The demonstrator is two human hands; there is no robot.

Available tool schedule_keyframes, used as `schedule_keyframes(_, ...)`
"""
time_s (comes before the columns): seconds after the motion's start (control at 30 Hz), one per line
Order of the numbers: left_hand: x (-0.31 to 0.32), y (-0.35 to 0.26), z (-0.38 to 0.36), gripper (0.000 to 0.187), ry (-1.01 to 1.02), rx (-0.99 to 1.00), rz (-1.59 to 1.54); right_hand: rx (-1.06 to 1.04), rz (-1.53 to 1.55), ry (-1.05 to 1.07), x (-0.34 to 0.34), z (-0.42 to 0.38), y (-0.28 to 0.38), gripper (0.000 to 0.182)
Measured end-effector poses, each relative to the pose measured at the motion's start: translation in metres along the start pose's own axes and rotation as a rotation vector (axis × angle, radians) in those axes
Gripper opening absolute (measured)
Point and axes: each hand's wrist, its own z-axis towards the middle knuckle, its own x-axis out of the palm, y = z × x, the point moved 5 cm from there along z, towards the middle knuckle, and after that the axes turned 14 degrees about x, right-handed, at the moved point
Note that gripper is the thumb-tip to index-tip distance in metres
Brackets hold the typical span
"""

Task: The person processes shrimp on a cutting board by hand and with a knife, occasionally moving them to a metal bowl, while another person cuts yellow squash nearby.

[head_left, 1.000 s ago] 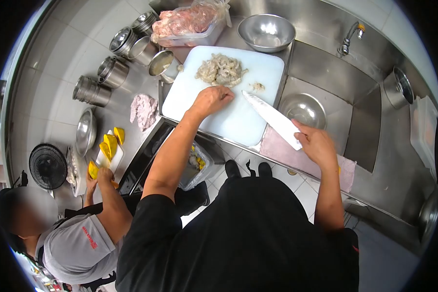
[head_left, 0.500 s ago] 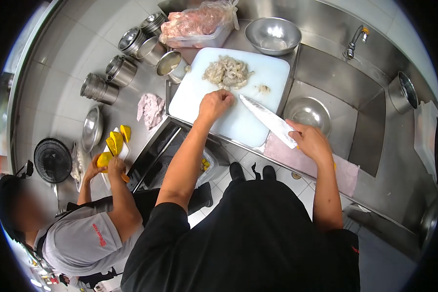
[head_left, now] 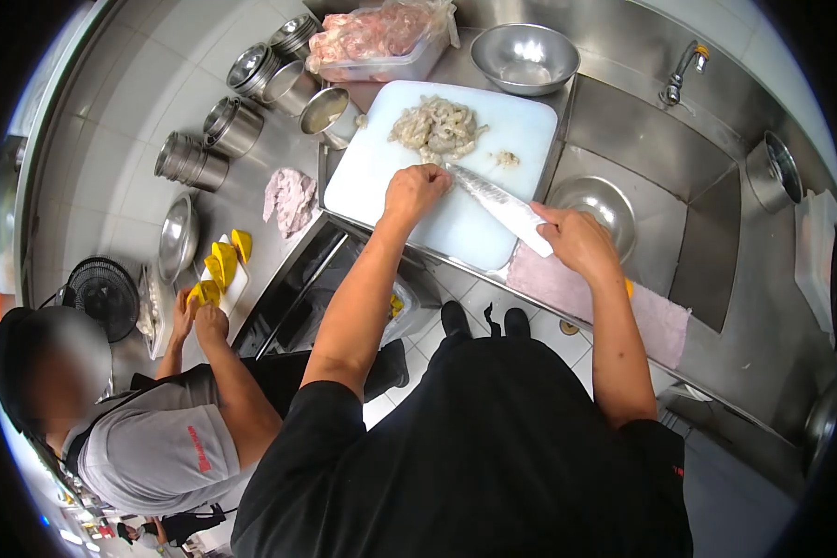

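Note:
My right hand (head_left: 578, 240) grips a large chef's knife (head_left: 498, 206) by its handle. The blade slants across the white cutting board (head_left: 363, 191), its tip close beside the fingers of my left hand (head_left: 418, 193). That hand is closed, fingertips pinched together low over the board; whatever they hold is hidden. Just beyond it lies a heap of peeled raw shrimp (head_left: 435, 128). A few small scraps (head_left: 504, 158) sit on the board to the right of the heap.
A steel bowl (head_left: 524, 58) stands behind the board, beside a tub of bagged meat (head_left: 381, 45). At right, the sink (head_left: 660, 214) holds another bowl (head_left: 595, 206). A pink cloth (head_left: 656, 325) covers the front edge. At left, a co-worker's hands (head_left: 200, 321) handle yellow pieces.
My right hand has moved up and left, bringing the knife tip to my left fingertips. My left hand has barely shifted. The co-worker's hands have moved slightly at the yellow pieces.

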Motion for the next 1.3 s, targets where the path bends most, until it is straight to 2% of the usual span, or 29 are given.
schedule_keyframes(0.2,0.008,0.007,-0.003,0.025,-0.056,-0.099,-0.018,-0.004,0.036,-0.023,0.004,-0.022,-0.013,0.038)
schedule_keyframes(0.4,0.012,-0.001,-0.008,0.020,-0.044,-0.241,-0.269,-0.038,0.046,-0.050,0.010,-0.052,-0.029,0.040)
schedule_keyframes(0.5,0.011,0.006,-0.002,0.023,-0.017,-0.159,-0.142,-0.060,-0.022,-0.067,0.014,-0.057,-0.035,0.039)
schedule_keyframes(0.6,0.009,0.013,0.000,0.023,-0.058,-0.082,-0.051,0.045,0.038,-0.045,0.002,-0.063,-0.034,0.038)
schedule_keyframes(0.8,0.008,0.013,0.004,0.023,0.033,-0.130,-0.076,-0.092,0.035,-0.153,0.005,-0.048,-0.024,0.040)
schedule_keyframes(1.0,0.007,0.010,0.005,0.027,0.005,-0.104,-0.047,-0.029,-0.041,-0.197,-0.003,-0.042,-0.023,0.039)
schedule_keyframes(1.1,0.009,0.008,0.004,0.028,-0.058,-0.023,0.026,-0.031,-0.036,-0.160,-0.008,-0.046,-0.012,0.038)
schedule_keyframes(1.2,0.012,0.008,0.008,0.027,-0.043,0.094,0.004,-0.072,-0.031,-0.180,-0.002,-0.038,-0.014,0.037)
schedule_keyframes(1.3,0.014,-0.001,0.010,0.025,-0.036,0.221,0.030,-0.022,-0.048,-0.146,-0.005,-0.037,-0.014,0.037)
